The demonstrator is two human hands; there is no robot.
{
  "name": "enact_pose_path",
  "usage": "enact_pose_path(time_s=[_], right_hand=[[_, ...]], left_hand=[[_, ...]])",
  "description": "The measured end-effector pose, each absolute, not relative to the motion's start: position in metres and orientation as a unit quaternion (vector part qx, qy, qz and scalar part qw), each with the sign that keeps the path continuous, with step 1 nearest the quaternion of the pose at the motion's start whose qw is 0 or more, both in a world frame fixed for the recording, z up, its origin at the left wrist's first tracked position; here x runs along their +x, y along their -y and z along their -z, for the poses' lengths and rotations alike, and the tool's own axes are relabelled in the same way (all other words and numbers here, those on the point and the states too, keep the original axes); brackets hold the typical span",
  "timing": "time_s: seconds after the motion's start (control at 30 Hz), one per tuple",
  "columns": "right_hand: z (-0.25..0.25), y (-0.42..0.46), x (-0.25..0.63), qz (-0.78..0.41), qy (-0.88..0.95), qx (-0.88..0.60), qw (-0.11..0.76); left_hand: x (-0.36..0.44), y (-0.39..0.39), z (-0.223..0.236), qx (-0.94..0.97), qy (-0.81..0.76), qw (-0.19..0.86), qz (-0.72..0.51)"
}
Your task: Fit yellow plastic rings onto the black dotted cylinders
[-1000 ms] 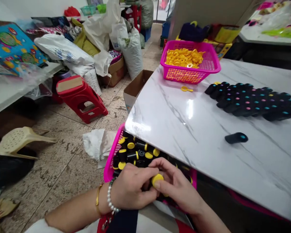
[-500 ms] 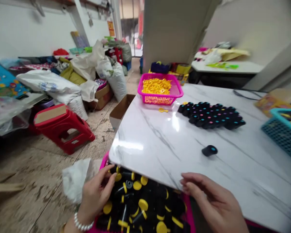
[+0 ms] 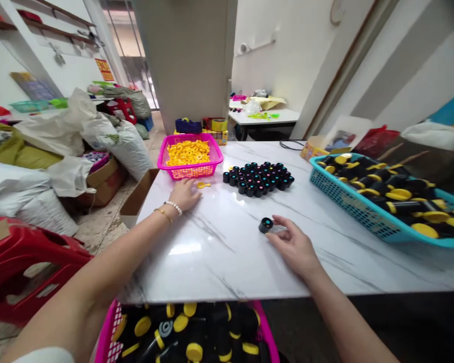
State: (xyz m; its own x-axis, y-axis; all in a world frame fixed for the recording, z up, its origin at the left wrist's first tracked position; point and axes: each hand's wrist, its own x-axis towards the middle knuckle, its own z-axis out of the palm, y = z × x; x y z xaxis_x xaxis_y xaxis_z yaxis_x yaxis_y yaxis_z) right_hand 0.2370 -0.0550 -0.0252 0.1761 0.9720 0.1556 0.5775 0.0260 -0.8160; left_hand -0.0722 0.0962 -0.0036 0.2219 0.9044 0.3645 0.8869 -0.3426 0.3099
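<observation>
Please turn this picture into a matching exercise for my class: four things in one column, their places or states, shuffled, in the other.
1. Left hand
2. Right hand
3. Blue basket
4. Heaped yellow pieces

A. In a pink basket
B. Beside the loose yellow piece
C. Thumb and fingers apart at the lone black cylinder
D. Holding yellow-capped black cylinders

Pairs: 1-B, 2-C, 3-D, 4-A

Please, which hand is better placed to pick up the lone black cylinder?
Probably the right hand: its parted thumb and forefinger are right beside the black cylinder. The left hand is farther away, near the small yellow piece.
</observation>
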Motion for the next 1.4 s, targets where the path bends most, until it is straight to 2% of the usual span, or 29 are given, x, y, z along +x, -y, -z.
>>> enact_pose_path(time_s=[0.17,0.27,0.37,0.47,0.57,0.73,0.87,1.0,1.07,1.23,1.4], right_hand=[[0.016,0.06,0.231,-0.195,0.668,-0.633,0.341],[0.009,0.066,0.221,-0.172,0.717,-0.607,0.296],[0.008,0.073,0.214,-0.171,0.741,-0.58,0.29],[0.008,0.086,0.213,-0.203,0.714,-0.574,0.345],[0.006,0.107,0.213,-0.302,0.622,-0.574,0.438],[-0.001,0.134,0.205,-0.514,0.559,-0.429,0.49],[0.001,0.14,0.199,-0.538,0.517,-0.411,0.524],[0.004,0.14,0.2,-0.564,0.499,-0.403,0.52],[0.004,0.138,0.202,-0.558,0.502,-0.426,0.505],[0.011,0.12,0.217,-0.509,0.477,-0.565,0.441],[0.012,0.101,0.233,-0.47,0.531,-0.609,0.354]], left_hand=[[-0.05,-0.117,0.006,0.802,-0.556,0.023,-0.218],[-0.044,-0.093,0.008,0.802,-0.562,0.024,-0.2],[-0.039,-0.049,0.005,0.786,-0.581,0.062,-0.204],[-0.028,0.01,-0.01,0.761,-0.55,0.147,-0.311],[-0.009,0.068,-0.026,0.776,-0.446,0.178,-0.409],[0.026,0.12,-0.03,0.725,-0.362,0.427,-0.402],[0.035,0.121,-0.023,0.673,-0.366,0.512,-0.39],[0.03,0.115,-0.023,0.65,-0.36,0.592,-0.314],[0.027,0.112,-0.022,0.668,-0.378,0.568,-0.297],[0.028,0.086,-0.007,0.694,-0.489,0.404,-0.342],[0.042,0.051,0.008,0.757,-0.473,0.336,-0.301]])
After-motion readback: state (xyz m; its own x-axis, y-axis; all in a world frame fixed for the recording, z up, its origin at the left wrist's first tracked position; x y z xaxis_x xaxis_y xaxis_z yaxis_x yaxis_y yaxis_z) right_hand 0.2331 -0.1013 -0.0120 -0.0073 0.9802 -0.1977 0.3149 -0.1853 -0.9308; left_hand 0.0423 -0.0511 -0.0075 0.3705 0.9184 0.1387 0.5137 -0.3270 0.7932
